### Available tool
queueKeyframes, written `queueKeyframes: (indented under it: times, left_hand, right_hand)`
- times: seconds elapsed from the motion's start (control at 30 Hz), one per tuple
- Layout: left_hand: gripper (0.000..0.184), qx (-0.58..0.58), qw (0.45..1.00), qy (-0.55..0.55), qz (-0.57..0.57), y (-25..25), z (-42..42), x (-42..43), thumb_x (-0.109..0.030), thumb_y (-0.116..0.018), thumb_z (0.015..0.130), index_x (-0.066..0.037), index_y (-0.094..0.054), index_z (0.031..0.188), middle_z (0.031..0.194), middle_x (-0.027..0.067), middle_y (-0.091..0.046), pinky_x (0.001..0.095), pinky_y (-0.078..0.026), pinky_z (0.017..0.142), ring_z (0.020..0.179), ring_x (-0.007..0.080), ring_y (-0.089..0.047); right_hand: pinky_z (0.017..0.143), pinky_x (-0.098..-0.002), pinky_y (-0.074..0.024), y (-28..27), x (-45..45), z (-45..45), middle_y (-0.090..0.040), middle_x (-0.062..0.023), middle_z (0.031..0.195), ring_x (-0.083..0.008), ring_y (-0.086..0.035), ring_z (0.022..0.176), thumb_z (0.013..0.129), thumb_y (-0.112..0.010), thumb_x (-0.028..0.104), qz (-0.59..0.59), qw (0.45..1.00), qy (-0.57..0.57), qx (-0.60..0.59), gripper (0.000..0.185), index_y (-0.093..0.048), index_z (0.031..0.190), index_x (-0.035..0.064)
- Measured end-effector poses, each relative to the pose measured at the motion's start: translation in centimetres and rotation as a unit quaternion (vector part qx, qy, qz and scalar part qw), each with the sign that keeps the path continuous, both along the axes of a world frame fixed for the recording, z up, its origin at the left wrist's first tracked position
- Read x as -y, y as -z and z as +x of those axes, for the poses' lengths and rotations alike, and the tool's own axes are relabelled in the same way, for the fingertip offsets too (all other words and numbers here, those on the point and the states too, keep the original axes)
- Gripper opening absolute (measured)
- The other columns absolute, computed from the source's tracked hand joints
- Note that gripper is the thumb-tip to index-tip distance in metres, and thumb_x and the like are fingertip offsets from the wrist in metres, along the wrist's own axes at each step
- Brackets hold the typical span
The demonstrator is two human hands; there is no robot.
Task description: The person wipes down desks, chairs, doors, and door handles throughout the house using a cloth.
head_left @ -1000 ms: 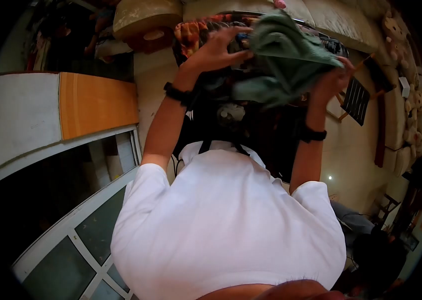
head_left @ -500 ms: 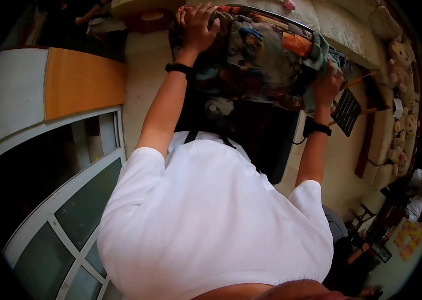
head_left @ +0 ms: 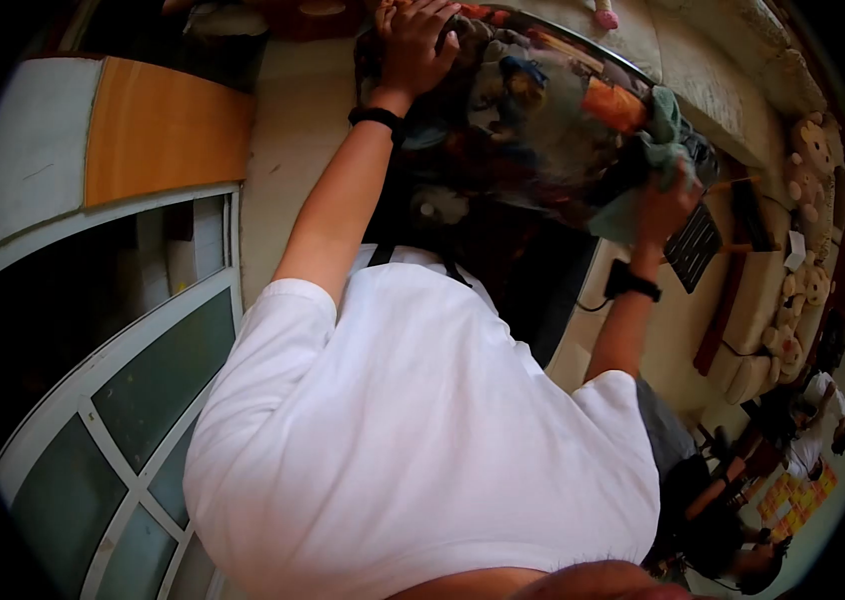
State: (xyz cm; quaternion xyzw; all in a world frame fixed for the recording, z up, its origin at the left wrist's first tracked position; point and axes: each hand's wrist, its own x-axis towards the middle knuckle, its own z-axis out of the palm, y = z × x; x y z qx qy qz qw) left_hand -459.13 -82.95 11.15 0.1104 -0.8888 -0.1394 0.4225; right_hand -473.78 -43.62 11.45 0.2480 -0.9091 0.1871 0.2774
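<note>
A wide item covered in dark, colourful printed fabric [head_left: 503, 110] with cartoon-like pictures lies in front of me; its exact kind I cannot make out. A thin metal rim runs along its far edge. My left hand [head_left: 421, 45] rests on its far left end, fingers spread. At the right end my right hand [head_left: 668, 205], slightly blurred, has its fingers closed around a pale green cloth [head_left: 670, 130]. Part of that cloth bunches above the fingers, and some hangs below them. Both my wrists wear black bands.
A cream sofa [head_left: 713, 95] with plush toys [head_left: 813, 145] runs along the far and right sides. A black slatted seat [head_left: 693, 248] stands right of my hand. A wooden-sided cabinet [head_left: 171, 133] and a glazed frame [head_left: 148, 400] are at left. Other people [head_left: 733, 540] are at lower right.
The printed fabric item has shifted and tilted, its right end nearer me. My right hand has moved slightly down with the green cloth. My left hand stays on the left end.
</note>
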Motion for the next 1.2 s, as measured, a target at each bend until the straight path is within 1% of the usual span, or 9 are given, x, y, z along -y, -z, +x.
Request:
queueKeyframes:
  times: [0.2, 0.47, 0.57, 0.77, 0.83, 0.9, 1.0, 1.1, 1.2]
  left_hand:
    - [0.036, -0.005, 1.0, -0.009, -0.015, 1.0, -0.5, -0.6, -0.022, -0.05, 0.087, -0.008, -0.061, 0.119, 0.123, 0.0125, -0.061, 0.054, -0.022, 0.111, 0.123, 0.0299, -0.05]
    - [0.039, -0.007, 0.999, 0.028, 0.032, 1.3, -0.8, -0.9, -0.019, -0.048, 0.087, -0.002, -0.06, 0.12, 0.124, 0.0169, -0.06, 0.0497, -0.026, 0.111, 0.123, 0.0326, -0.05]
    - [0.039, -0.01, 0.999, 0.024, 0.03, 1.8, -1.0, -0.7, -0.019, -0.048, 0.088, -0.001, -0.059, 0.121, 0.125, 0.0172, -0.059, 0.0494, -0.027, 0.111, 0.124, 0.0335, -0.049]
    - [0.04, 0.006, 1.0, -0.011, 0.008, 1.0, -0.1, -1.4, -0.02, -0.049, 0.088, -0.002, -0.058, 0.122, 0.129, 0.0165, -0.057, 0.0517, -0.023, 0.112, 0.127, 0.0335, -0.045]
    - [0.039, -0.013, 0.999, 0.017, 0.032, 3.2, -0.9, -0.6, -0.019, -0.051, 0.087, -0.002, -0.058, 0.122, 0.129, 0.0152, -0.056, 0.0532, -0.021, 0.113, 0.128, 0.033, -0.044]
    - [0.042, -0.009, 0.999, 0.0, 0.043, 5.8, -1.6, 0.1, -0.034, -0.047, 0.093, -0.015, -0.057, 0.13, 0.137, 0.0053, -0.053, 0.0506, -0.022, 0.11, 0.133, 0.0273, -0.039]
    - [0.042, -0.008, 0.999, 0.011, 0.047, 5.9, -1.8, 0.4, -0.029, -0.049, 0.088, -0.011, -0.058, 0.126, 0.131, 0.0064, -0.055, 0.0496, -0.025, 0.109, 0.13, 0.0276, -0.041]
    - [0.043, 0.001, 0.996, 0.024, 0.08, 6.2, -1.9, 0.2, -0.029, -0.053, 0.084, -0.012, -0.058, 0.124, 0.13, 0.0057, -0.055, 0.0518, -0.025, 0.108, 0.13, 0.0264, -0.042]
    - [0.044, 0.024, 0.994, 0.032, 0.102, 6.4, -1.9, 0.1, -0.029, -0.054, 0.083, -0.013, -0.057, 0.124, 0.132, 0.004, -0.053, 0.0539, -0.024, 0.107, 0.13, 0.0253, -0.041]
  right_hand:
    - [0.088, -0.0459, -0.0469, 2.2, 1.2, -1.3, -0.062, -0.0172, 0.109, -0.0375, -0.056, 0.105, 0.08, -0.066, 0.018, -0.189, 0.98, 0.055, -0.013, 0.041, -0.062, 0.12, 0.0127]
    - [0.096, -0.0458, -0.0424, 2.8, 0.9, 2.2, -0.058, -0.0196, 0.116, -0.0375, -0.055, 0.11, 0.084, -0.063, 0.014, -0.273, 0.961, 0.032, 0.011, 0.04, -0.059, 0.122, 0.003]
    - [0.096, -0.0461, -0.0423, 5.5, 0.3, 5.2, -0.058, -0.0201, 0.117, -0.0393, -0.055, 0.11, 0.084, -0.062, 0.014, -0.274, 0.952, 0.126, 0.05, 0.042, -0.057, 0.124, 0.0023]
    - [0.095, -0.0442, -0.044, 11.1, -1.4, 11.8, -0.057, -0.0217, 0.123, -0.0394, -0.055, 0.11, 0.084, -0.064, 0.017, -0.178, 0.965, 0.139, 0.137, 0.04, -0.058, 0.121, 0.0019]
    - [0.095, -0.0433, -0.0444, 6.9, -1.5, 11.0, -0.056, -0.022, 0.125, -0.0387, -0.055, 0.111, 0.083, -0.066, 0.017, -0.145, 0.961, 0.158, 0.177, 0.04, -0.059, 0.12, 0.0028]
    - [0.094, -0.0431, -0.0445, 2.2, 0.1, 9.6, -0.057, -0.0215, 0.123, -0.0398, -0.056, 0.11, 0.083, -0.065, 0.015, -0.231, 0.959, 0.142, 0.079, 0.039, -0.059, 0.119, 0.0023]
    - [0.094, -0.0437, -0.044, -2.4, 4.1, 7.2, -0.056, -0.0203, 0.119, -0.0393, -0.055, 0.11, 0.084, -0.064, 0.015, -0.24, 0.953, 0.168, 0.076, 0.039, -0.058, 0.121, 0.0025]
    - [0.094, -0.0431, -0.0434, 0.9, 8.5, 5.3, -0.055, -0.0192, 0.117, -0.0368, -0.055, 0.109, 0.086, -0.062, 0.015, -0.093, 0.963, 0.16, 0.197, 0.04, -0.055, 0.123, 0.0012]
    - [0.095, -0.0444, -0.0425, 4.7, 9.6, 5.1, -0.054, -0.0194, 0.118, -0.0365, -0.054, 0.109, 0.087, -0.062, 0.017, -0.072, 0.974, 0.191, 0.098, 0.043, -0.051, 0.126, -0.0002]
